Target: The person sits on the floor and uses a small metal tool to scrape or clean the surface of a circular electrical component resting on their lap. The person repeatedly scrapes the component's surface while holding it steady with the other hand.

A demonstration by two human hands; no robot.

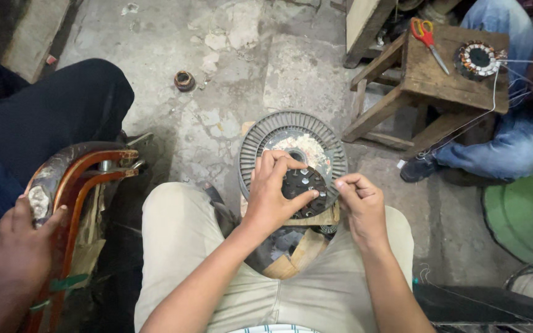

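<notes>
Between the knees, on a wooden block (pixel 322 217), the left hand (pixel 272 194) curls its fingers around a dark round disc (pixel 306 185) that sits against a ribbed metal ring (pixel 260 139). The right hand (pixel 362 200) pinches shut just beside the disc; what it holds is too small to tell. If that pinch loosens, a small part could drop into the gap below, and the disc may tilt off the narrow block.
</notes>
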